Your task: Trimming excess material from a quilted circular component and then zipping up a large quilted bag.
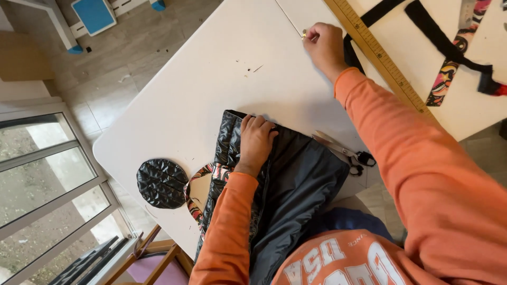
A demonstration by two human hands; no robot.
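My left hand (255, 142) lies knuckles up on a folded piece of black quilted fabric (296, 184), pressing it flat near its top edge on the white table (211, 89). My right hand (325, 46) reaches far across the table with its fingers pinched on a small gold-coloured pin (304, 35). Both arms wear orange sleeves. A pair of scissors (343, 153) rests at the right edge of the fabric.
A black quilted circle (161, 182) and a round patterned piece (198, 191) sit at the table's near left. A long wooden ruler (381, 55), black straps (438, 37) and a colourful patterned strip (451, 66) are at the far right. A wooden chair (153, 253) stands below.
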